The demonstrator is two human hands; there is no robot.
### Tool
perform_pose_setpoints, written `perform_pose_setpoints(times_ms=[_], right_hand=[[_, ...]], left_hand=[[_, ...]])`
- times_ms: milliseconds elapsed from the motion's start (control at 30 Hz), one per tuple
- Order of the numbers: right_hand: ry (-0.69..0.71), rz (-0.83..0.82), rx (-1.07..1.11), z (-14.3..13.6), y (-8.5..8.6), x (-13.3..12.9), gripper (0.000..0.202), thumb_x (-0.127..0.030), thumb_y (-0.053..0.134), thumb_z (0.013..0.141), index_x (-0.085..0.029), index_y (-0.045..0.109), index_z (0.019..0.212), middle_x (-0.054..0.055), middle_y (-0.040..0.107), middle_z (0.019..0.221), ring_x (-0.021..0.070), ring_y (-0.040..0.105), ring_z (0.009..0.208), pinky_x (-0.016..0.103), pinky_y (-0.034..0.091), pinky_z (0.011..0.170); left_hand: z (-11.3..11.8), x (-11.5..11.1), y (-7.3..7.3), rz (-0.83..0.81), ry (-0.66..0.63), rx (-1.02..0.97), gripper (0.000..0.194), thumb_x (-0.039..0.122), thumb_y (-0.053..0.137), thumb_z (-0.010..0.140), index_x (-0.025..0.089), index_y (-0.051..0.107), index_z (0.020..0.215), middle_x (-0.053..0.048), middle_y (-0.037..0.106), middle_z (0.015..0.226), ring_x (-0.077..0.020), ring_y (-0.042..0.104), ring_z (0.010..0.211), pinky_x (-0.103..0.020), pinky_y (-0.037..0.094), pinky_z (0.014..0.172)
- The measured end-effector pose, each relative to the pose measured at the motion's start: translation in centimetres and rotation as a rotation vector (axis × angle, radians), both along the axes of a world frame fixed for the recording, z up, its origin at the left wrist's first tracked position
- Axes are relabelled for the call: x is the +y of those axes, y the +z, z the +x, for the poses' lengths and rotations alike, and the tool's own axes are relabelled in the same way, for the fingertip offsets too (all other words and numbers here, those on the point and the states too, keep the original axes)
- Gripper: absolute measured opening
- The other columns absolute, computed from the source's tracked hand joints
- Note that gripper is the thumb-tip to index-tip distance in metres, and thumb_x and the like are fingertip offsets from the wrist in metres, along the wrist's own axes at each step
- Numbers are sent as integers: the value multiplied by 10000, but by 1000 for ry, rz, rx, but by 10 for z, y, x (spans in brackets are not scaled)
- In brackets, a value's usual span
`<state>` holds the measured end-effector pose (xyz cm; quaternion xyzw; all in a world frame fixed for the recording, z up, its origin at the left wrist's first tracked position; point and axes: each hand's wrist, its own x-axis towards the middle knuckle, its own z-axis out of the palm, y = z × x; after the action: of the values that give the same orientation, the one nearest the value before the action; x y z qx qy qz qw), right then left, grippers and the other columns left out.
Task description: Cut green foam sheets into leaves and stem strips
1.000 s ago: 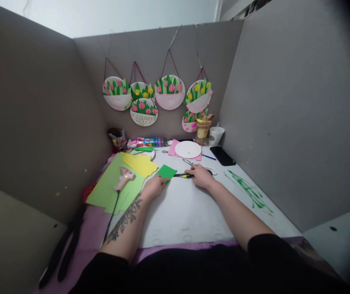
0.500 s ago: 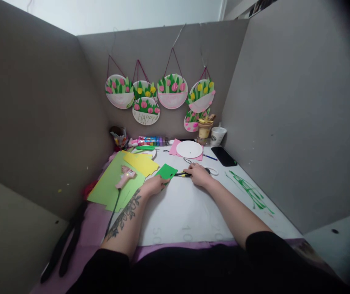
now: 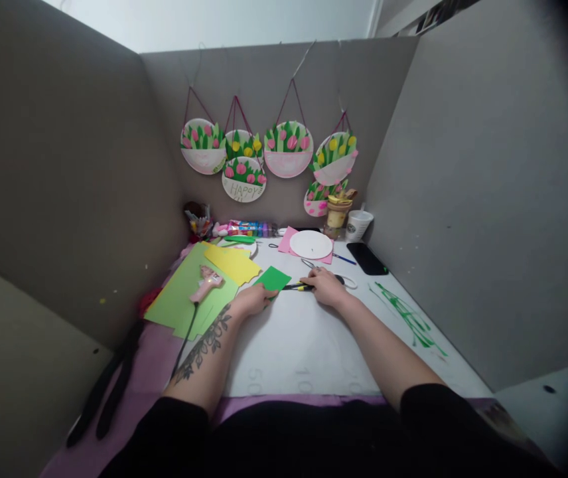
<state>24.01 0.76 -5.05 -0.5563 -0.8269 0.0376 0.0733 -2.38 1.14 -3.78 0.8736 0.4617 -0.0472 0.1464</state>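
My left hand (image 3: pixel 253 300) is closed on a small green paper sheet (image 3: pixel 274 277), gripping its near edge just above the table. To its right, my right hand (image 3: pixel 328 288) lies low on the table with its fingers curled over a slim black-and-yellow tool (image 3: pixel 304 287). Most of that tool is under the fingers, so its exact kind is hard to make out. A white loop (image 3: pixel 350 281) shows beyond the knuckles. A thin metal piece (image 3: pixel 308 263) pokes out above the fingertips.
A pink glue gun (image 3: pixel 208 284) rests on light green sheets (image 3: pixel 172 303), beside yellow paper (image 3: pixel 234 265). Behind are a white paper plate (image 3: pixel 311 244) and a white cup (image 3: pixel 358 227). Rightward lie a phone (image 3: pixel 367 259) and green scraps (image 3: pixel 408 315). Flower plates (image 3: pixel 288 162) hang behind.
The view has turned slightly left, so the background appears shifted right. Both hands stay nearly where they were, and the green sheet's angle differs a little.
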Motion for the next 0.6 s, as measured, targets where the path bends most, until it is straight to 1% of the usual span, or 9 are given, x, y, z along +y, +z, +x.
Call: perform_pose_setpoints(times_ms=[167,367,600], right_hand=[[22,-10,-5,-1,1,-2,521,-77,516,775,-293,645,1231,94,603,1116,259,470,1060,334,343,879],[30,-4,5,0,0,-8,505,-100,518,783,-274,639,1242,98,604,1104,254,472,1039,327,347,857],[61,-18,-2,-10,1,-12,525,-98,515,794,-297,614,1270,88,607,1109,244,481,1024,333,328,883]], left_hand=[[0,-1,1,10,3,0,457,315,432,886,346,539,1329,-72,563,1028,-224,586,907,-285,443,794],[0,-1,0,12,13,10,459,320,421,891,354,533,1335,-75,568,1045,-231,588,898,-295,441,786],[1,0,-2,19,3,29,478,327,419,891,367,503,1360,-78,561,1011,-234,589,879,-298,446,748]])
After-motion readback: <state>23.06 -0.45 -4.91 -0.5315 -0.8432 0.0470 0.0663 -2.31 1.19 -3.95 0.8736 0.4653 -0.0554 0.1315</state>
